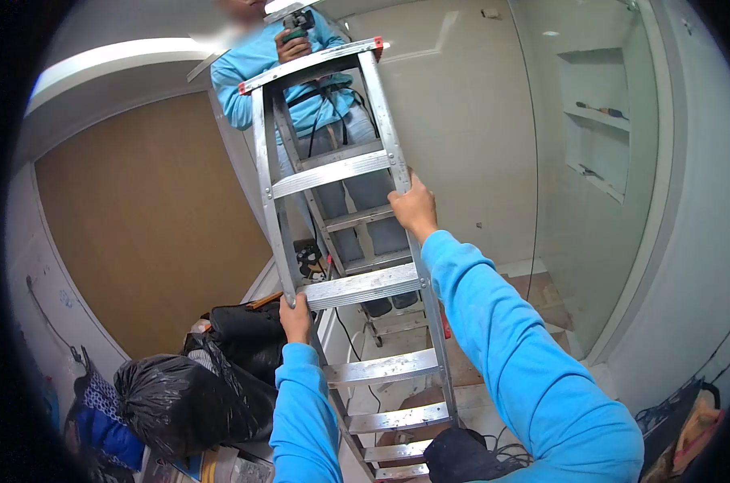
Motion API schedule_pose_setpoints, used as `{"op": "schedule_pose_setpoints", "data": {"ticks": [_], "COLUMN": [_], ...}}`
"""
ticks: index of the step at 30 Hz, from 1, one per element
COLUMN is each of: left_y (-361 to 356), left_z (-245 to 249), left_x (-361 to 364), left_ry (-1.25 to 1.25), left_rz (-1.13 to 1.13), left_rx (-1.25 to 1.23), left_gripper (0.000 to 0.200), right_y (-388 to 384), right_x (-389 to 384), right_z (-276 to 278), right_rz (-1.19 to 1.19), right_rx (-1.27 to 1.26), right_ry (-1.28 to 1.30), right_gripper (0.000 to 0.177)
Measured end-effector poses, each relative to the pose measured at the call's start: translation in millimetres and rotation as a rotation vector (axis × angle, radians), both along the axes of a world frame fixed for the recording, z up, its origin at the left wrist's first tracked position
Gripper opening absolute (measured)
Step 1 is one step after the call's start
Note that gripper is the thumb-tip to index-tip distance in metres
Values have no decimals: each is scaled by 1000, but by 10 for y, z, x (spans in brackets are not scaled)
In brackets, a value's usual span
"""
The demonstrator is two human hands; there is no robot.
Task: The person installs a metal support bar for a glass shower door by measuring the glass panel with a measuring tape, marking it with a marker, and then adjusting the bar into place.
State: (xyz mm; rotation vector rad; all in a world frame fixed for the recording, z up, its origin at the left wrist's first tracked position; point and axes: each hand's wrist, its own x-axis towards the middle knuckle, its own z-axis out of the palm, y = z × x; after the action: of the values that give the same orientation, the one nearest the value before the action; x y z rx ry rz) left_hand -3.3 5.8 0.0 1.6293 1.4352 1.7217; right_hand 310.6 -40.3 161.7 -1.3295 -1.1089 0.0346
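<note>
An aluminium stepladder [363, 287] with red-capped top corners stands upright before me. My left hand [295, 319] is closed around its left side rail, beside a wide step. Higher up, my right hand [414, 209] wraps round the right side rail, below another step. Both of my sleeves are light blue. Behind the ladder is another person [332, 121] in a light blue top and grey trousers, whose hand holds a dark and green tool [298, 26] just above the ladder's top.
Black garbage bags [179, 398] are piled at the lower left, near a brown panel [147, 233]. A glass partition [598, 161] and wall niche with tools are at the right. Cables and a dark object [461, 457] lie by the ladder's foot.
</note>
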Motion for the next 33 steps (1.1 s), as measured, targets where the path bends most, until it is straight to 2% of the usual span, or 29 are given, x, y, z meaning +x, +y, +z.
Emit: {"op": "schedule_pose_setpoints", "data": {"ticks": [15, 33], "left_y": [86, 21], "left_z": [-37, -12], "left_x": [-36, -3], "left_ry": [-18, -10], "left_rz": [-27, -11], "left_rx": [-40, 54], "left_gripper": [36, 34], "right_y": [18, -13], "right_x": [30, 43], "right_z": [-24, -20], "right_rz": [12, 40], "right_rx": [-8, -18], "right_ry": [3, 19], "right_gripper": [68, 69]}}
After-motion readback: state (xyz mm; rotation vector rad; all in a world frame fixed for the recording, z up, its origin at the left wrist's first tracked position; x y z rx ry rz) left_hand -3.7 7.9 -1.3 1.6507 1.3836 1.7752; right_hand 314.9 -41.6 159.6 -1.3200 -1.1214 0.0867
